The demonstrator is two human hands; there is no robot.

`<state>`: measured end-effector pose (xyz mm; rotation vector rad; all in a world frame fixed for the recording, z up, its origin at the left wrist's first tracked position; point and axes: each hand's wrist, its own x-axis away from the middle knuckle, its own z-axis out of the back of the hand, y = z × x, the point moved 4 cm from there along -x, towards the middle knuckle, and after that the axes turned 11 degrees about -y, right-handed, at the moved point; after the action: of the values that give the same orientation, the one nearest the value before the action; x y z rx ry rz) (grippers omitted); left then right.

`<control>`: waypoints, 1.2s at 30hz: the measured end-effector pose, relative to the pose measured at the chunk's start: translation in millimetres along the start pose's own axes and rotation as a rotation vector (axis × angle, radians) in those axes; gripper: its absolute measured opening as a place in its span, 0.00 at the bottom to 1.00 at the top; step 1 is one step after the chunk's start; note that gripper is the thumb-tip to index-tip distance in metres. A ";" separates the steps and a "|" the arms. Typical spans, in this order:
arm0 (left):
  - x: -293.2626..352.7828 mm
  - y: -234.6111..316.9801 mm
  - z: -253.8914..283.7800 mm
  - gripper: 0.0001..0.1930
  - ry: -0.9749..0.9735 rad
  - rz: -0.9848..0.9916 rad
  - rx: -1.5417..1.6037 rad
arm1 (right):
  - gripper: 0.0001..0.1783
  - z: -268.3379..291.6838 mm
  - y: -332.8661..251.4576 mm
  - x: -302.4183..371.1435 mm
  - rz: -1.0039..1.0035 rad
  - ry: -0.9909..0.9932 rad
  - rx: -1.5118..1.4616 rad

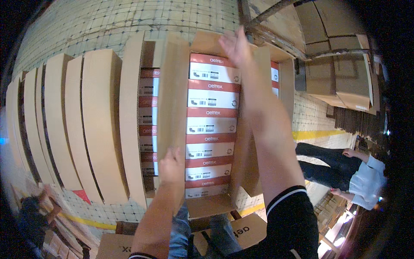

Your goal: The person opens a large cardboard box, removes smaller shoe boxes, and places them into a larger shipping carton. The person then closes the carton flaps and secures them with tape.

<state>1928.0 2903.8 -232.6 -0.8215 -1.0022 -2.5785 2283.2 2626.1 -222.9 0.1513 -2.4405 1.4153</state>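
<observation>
An open brown cardboard carton of rectangular red-and-white boxes lies below you. Your left hand curls at its long cardboard flap, grip unclear; your right hand spreads, holding nothing visible. The flap looks light, stiff; pinch its free edge.

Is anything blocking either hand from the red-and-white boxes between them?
Nothing visible lies across the red-and-white boxes; their carton is open above. The raised left flap runs along their left side, with the left hand at its near end. The right hand is near the far flap.
</observation>
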 end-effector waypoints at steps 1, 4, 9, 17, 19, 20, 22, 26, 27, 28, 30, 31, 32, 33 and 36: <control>-4.1 -10.1 4.2 0.21 -0.015 0.008 -0.001 | 0.45 -14.4 -30.6 -11.2 -0.073 -0.080 0.235; -20.6 -33.3 10.0 0.26 0.011 -0.003 0.074 | 0.36 -55.4 -64.9 -31.0 0.078 -0.033 0.353; -25.5 -44.6 2.4 0.24 -0.022 -0.037 0.114 | 0.28 -77.3 11.2 83.6 0.422 -0.210 1.077; -25.1 -36.6 7.0 0.23 -0.087 -0.009 0.097 | 0.22 -83.8 224.3 572.5 -0.993 -0.749 0.978; -9.7 -25.7 6.8 0.23 -0.221 0.049 0.171 | 0.21 -113.7 211.4 642.9 -0.747 -0.873 0.780; 9.1 -12.1 5.7 0.20 -0.281 -0.081 0.311 | 0.20 -121.1 213.7 659.0 -0.729 -0.888 0.765; 61.7 6.9 3.7 0.16 -0.514 -0.218 0.711 | 0.18 -136.9 225.4 672.1 -0.711 -0.873 0.789; 164.8 -37.2 42.1 0.14 -0.154 -0.336 0.518 | 0.16 -151.3 274.0 605.8 -0.509 -0.641 0.749; 180.7 -64.0 52.3 0.15 0.098 -0.246 0.463 | 0.16 -152.1 278.9 578.9 -0.335 -0.440 0.540; 189.9 -102.8 55.9 0.18 0.165 0.009 0.489 | 0.16 -155.1 281.1 552.9 -0.147 -0.507 0.616; 199.4 -160.0 53.2 0.23 0.268 0.209 0.274 | 0.14 -153.8 287.2 515.4 0.426 -0.988 2.265; 200.1 -176.6 49.3 0.25 0.302 0.142 0.040 | 0.16 -154.5 297.0 500.3 0.299 -1.229 2.303; 201.5 -189.8 40.6 0.28 0.309 0.125 -0.201 | 0.17 -156.3 302.1 492.0 0.151 -1.405 2.275; 197.6 -202.9 31.2 0.29 0.305 0.102 -0.172 | 0.19 -154.3 303.6 486.5 -0.025 -1.558 2.241; 177.9 -233.0 21.1 0.30 0.280 0.177 -0.090 | 0.12 -153.0 292.1 486.5 0.003 -1.776 2.127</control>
<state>1695.0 3082.7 -240.6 -0.5222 -0.7036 -2.5101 1784.8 2937.2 -237.8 -1.0405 -0.2771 -1.6612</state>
